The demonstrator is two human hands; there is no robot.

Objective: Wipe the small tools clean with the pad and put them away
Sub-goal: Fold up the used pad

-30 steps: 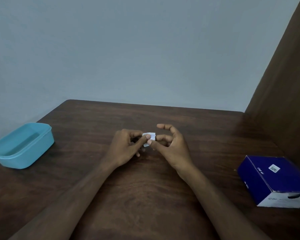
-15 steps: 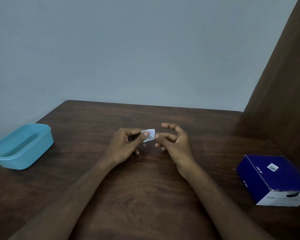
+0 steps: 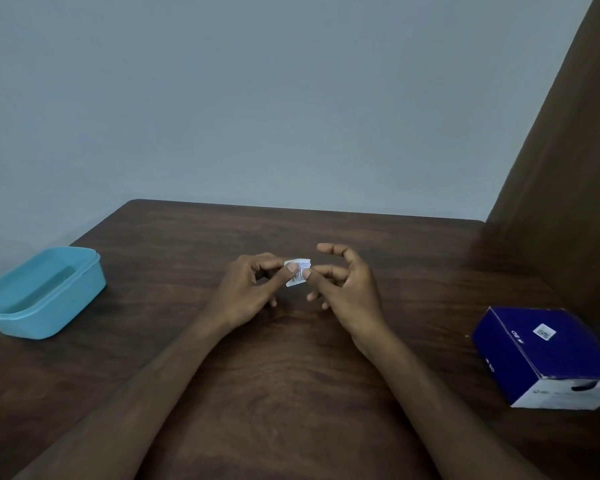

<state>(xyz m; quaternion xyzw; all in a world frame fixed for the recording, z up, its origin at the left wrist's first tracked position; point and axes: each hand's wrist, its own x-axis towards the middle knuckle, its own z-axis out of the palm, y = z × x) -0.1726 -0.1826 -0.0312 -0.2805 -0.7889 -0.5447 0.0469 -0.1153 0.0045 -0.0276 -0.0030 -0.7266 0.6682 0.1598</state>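
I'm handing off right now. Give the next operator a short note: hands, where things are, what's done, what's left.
Left hand: pinching the small white packet above mid-table.
Right hand: thumb and forefinger on the packet's other edge, other fingers spread.
Blue tub sits at the table's left edge, dark blue box at the right.
Done: packet picked up; it appears unopened.
Left: open it, wipe the tools, put them away. No tools are visible.

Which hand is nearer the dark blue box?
Right. The right hand is mid-table between the left hand and the dark blue box at the table's right edge; the left hand lies farther left.
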